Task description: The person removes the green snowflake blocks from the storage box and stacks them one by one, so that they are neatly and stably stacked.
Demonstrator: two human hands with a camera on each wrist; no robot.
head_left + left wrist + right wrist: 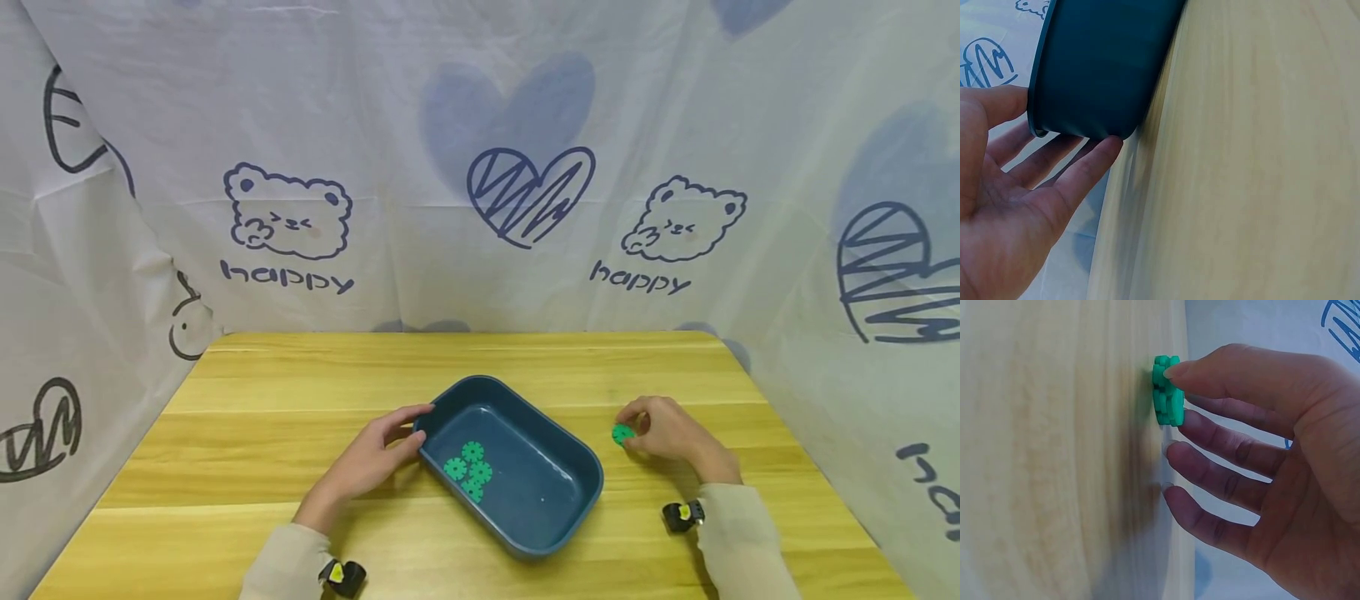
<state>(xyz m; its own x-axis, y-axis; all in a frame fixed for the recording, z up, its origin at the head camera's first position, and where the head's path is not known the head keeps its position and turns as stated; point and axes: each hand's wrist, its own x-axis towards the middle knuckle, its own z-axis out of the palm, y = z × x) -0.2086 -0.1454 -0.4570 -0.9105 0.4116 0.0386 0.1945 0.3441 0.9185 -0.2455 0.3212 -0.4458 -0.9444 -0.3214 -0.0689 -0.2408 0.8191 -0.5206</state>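
A dark blue-green rectangular plastic bin point(517, 467) stands at an angle on the table. Inside it, toward the left end, lie several green notched plastic discs point(455, 468). My left hand point(378, 454) holds the bin's left corner, thumb and fingers at the rim; in the left wrist view, other fingertips point(1113, 145) touch the outer wall. To the right of the bin, my right hand point(663, 429) pinches a green notched disc point(622, 433) low over the table. From the side, that disc point(1168, 391) shows two layers; the remaining fingers are spread and loosely bent.
The wooden table point(315, 375) has a pale cloth point(405, 100) with bear and heart drawings hanging behind it and at both sides. Small black devices point(681, 517) sit on both wrists, over light sleeves point(750, 542).
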